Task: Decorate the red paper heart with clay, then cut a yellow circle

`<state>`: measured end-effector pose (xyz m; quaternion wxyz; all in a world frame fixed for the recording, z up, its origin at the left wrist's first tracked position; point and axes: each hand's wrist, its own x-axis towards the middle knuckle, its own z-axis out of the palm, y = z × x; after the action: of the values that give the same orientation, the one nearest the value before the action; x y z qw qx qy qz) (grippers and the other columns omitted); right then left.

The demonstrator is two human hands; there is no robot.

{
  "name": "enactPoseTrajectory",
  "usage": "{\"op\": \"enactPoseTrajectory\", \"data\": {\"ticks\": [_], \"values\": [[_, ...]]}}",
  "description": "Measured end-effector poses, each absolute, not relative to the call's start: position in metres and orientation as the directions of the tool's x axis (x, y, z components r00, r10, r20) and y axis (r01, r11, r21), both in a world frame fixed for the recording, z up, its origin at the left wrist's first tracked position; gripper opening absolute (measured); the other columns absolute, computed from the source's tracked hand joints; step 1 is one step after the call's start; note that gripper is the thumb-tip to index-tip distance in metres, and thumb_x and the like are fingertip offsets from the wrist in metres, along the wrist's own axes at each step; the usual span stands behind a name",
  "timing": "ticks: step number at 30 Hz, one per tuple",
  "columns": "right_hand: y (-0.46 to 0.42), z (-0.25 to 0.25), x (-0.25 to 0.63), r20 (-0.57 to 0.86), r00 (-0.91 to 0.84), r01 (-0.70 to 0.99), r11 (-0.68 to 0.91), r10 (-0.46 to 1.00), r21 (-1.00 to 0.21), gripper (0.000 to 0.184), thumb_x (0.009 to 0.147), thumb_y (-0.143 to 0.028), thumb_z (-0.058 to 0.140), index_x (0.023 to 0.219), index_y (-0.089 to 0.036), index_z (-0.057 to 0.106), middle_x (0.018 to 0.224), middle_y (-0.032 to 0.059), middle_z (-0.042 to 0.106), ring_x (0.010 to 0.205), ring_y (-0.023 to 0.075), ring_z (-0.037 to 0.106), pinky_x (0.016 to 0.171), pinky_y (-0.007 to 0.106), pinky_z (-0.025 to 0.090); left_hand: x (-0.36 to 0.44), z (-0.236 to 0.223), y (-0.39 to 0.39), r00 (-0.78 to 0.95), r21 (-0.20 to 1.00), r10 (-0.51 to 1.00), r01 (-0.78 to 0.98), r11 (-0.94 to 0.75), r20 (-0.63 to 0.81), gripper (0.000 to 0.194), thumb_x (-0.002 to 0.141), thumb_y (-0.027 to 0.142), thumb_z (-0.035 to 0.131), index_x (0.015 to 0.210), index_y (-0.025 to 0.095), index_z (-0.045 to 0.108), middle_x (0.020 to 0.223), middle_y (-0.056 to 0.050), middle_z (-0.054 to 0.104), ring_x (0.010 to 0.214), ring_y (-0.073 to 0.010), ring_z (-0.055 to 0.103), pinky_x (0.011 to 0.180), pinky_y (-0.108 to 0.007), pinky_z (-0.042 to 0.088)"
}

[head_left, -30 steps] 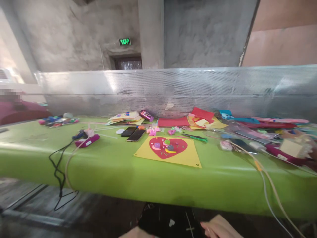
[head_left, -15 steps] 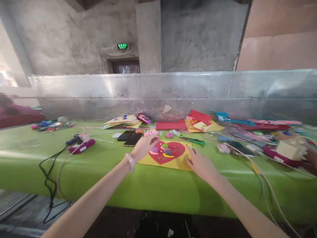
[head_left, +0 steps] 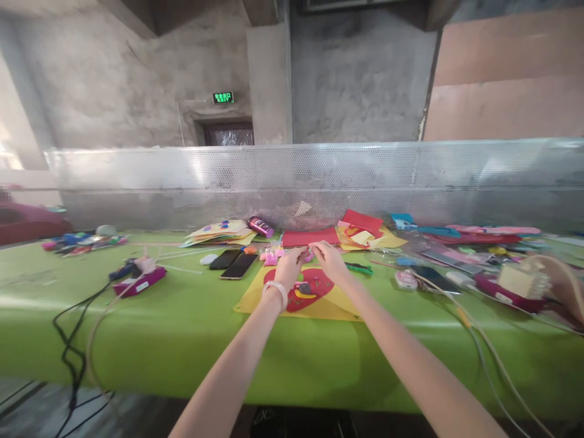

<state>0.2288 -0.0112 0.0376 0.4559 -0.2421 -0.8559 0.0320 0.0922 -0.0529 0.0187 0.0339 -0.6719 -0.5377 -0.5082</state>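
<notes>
Left hand: the left hand (head_left: pixel 292 266) is in the middle of the frame, above the upper left part of the heart, with a pale bracelet (head_left: pixel 277 293) on its wrist. Its fingers are bent, the tips drawn close together.
Right hand: the right hand (head_left: pixel 330 261) comes in from the lower right, over the heart's upper right edge, fingers bent toward the left hand's tips.
Between the fingertips: the two sets nearly meet. A small pinkish spot shows there; I cannot tell whether either hand grips anything, or exactly how far the fingers are parted.
Yellow sheet: the yellow sheet (head_left: pixel 340 308) lies flat at the centre of the frame, partly under the hands and forearms.
Red heart: the red heart (head_left: pixel 325 293) is on the sheet, with a grey and yellow figure (head_left: pixel 305 292) showing on it.
Just left of the sheet: two dark phones (head_left: pixel 239 266) side by side, a small white case (head_left: pixel 208 260) beside them.
Behind the sheet: pink lumps (head_left: pixel 271 257), red paper (head_left: pixel 312 236), and a purple can (head_left: pixel 261 227) tilted by a paper stack (head_left: pixel 221 231).
Right of the hands: a green-handled tool (head_left: pixel 360 268), partly hidden by the right arm.
Table: the green table (head_left: pixel 182 347) runs across the frame.
</notes>
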Motion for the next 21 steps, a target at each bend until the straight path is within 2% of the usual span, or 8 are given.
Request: {"op": "enactPoseTrajectory", "data": {"ticks": [3, 6, 13, 21], "values": [[-0.015, 0.031, 0.209, 0.811, -0.367, 0.300, 0.883, 0.456, -0.361, 0.020, 0.087, -0.025, 0.042, 0.094, -0.016, 0.058, 0.091, 0.0074, 0.062, 0.086, 0.0163, 0.056, 0.080, 0.028, 0.041, 0.083, 0.015, -0.051, -0.136, 0.496, 0.668, 0.778, -0.385, 0.732, 0.021, 0.082, 0.013, 0.048, 0.100, 0.014, 0.059, 0.094, -0.009, 0.066, 0.085, -0.0181, 0.060, 0.080, -0.030, 0.046], [-0.019, 0.025, 0.203, 0.811, -0.346, 0.255, 0.879, 0.472, -0.402, 0.017, 0.084, -0.026, 0.048, 0.091, -0.017, 0.059, 0.090, 0.0068, 0.063, 0.085, 0.0169, 0.057, 0.079, 0.029, 0.041, 0.076, 0.013, -0.053, -0.167, 0.503, 0.658, 0.784, -0.363, 0.734, 0.020, 0.081, 0.013, 0.050, 0.099, 0.013, 0.058, 0.089, -0.008, 0.066, 0.080, -0.0176, 0.060, 0.076, -0.030, 0.047], [-0.015, 0.023, 0.210, 0.672, -0.354, 0.115, 0.744, 0.650, -0.658, 0.013, 0.079, -0.027, 0.052, 0.082, -0.017, 0.061, 0.083, 0.0047, 0.065, 0.077, 0.0159, 0.059, 0.074, 0.029, 0.045, 0.077, 0.014, -0.054, -0.125, 0.496, 0.666, 0.768, -0.405, 0.736, 0.013, 0.081, 0.016, 0.051, 0.091, 0.018, 0.060, 0.085, -0.003, 0.066, 0.077, -0.0143, 0.061, 0.072, -0.026, 0.048], [-0.011, 0.021, 0.210, 0.643, -0.426, 0.085, 0.736, 0.636, -0.672, 0.018, 0.077, -0.030, 0.055, 0.083, -0.015, 0.063, 0.081, 0.0059, 0.065, 0.076, 0.0158, 0.058, 0.074, 0.029, 0.045, 0.076, 0.012, -0.056, -0.120, 0.518, 0.684, 0.748, -0.414, 0.720, 0.017, 0.077, 0.010, 0.053, 0.092, 0.016, 0.059, 0.084, -0.003, 0.066, 0.073, -0.0130, 0.061, 0.070, -0.025, 0.049]]}}
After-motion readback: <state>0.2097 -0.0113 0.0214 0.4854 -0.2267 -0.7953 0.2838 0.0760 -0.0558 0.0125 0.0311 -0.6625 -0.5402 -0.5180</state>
